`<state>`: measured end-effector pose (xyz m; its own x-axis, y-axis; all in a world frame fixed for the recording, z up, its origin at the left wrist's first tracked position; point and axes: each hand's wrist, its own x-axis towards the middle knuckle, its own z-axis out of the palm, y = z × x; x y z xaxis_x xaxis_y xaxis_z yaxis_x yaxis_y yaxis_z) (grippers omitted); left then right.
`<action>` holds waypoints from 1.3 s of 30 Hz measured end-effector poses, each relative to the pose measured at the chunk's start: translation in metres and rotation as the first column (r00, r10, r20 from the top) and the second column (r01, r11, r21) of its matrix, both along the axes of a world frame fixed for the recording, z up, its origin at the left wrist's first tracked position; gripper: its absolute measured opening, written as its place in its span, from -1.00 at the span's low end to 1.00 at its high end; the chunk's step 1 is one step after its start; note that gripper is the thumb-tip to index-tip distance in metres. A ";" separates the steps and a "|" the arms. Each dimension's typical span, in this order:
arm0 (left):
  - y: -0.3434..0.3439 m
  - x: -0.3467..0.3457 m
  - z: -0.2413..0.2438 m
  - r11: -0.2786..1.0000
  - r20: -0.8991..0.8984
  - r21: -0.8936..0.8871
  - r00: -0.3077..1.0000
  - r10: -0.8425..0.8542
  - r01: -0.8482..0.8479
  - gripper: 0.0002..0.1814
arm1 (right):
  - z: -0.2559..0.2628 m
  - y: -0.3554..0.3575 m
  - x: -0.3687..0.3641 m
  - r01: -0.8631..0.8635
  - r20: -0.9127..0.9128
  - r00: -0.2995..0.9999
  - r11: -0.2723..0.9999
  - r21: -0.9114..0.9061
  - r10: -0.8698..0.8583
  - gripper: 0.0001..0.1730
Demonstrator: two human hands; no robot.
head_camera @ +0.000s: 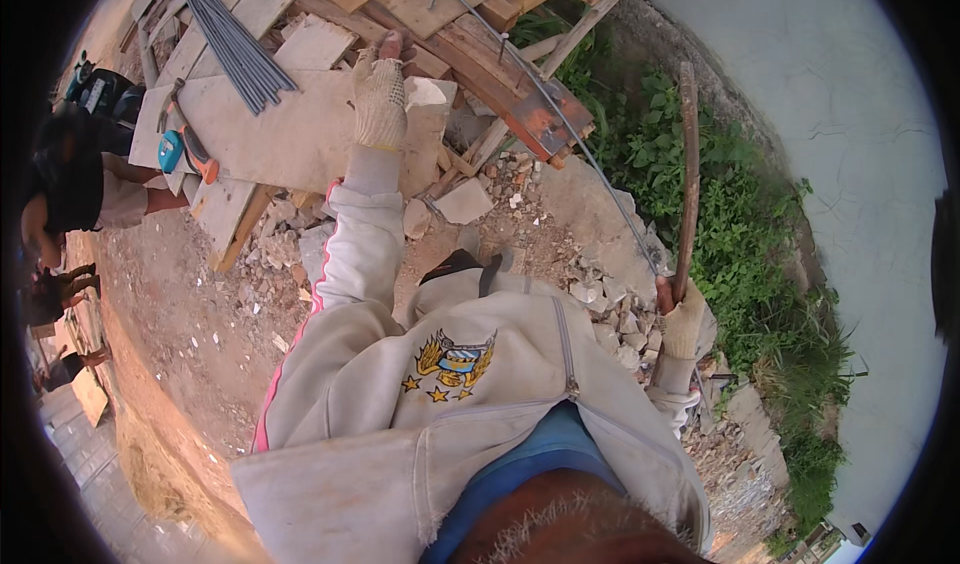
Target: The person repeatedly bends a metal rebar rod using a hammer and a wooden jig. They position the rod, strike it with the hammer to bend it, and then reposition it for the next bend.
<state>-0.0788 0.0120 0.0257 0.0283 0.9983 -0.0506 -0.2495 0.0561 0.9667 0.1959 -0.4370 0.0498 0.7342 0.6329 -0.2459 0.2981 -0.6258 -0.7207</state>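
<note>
My left hand [381,88], in a knit work glove with bare fingertips, reaches over the edge of a plywood board [300,129] beside wooden beams [480,69]. Its fingers look apart, with nothing seen in them. My right hand [679,320], gloved likewise, is shut on a long, slightly curved wooden stick [688,166] that stands up from the fist. A thin steel rod [585,148], hooked at its far end, slants across the beams to this hand; whether the fingers grip it too I cannot tell. A claw hammer [191,140] and a teal tape measure [170,151] lie on the plywood.
A bundle of steel rods [232,46] rests on the boards. A nail [503,45] sticks up from a beam. Broken rubble [615,316] covers the ground by my feet. Green plants [720,189] line a pale wall [855,114] at right. People [75,181] are at the left.
</note>
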 end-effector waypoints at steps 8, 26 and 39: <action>0.039 0.017 -0.008 0.831 -0.907 0.340 0.388 0.164 0.442 -0.45 | -0.015 -0.011 0.012 0.000 0.100 0.995 0.998 -0.060 0.006 -0.60; 0.093 0.087 -0.024 0.768 -0.959 0.251 0.045 0.278 0.589 -0.01 | 0.008 0.039 -0.033 0.154 -0.040 0.986 0.979 -0.133 -0.161 -0.55; 0.094 0.089 -0.021 0.776 -0.964 0.232 0.033 0.264 0.587 -0.02 | -0.014 0.010 -0.015 0.163 -0.204 0.960 0.976 -0.145 -0.190 -0.58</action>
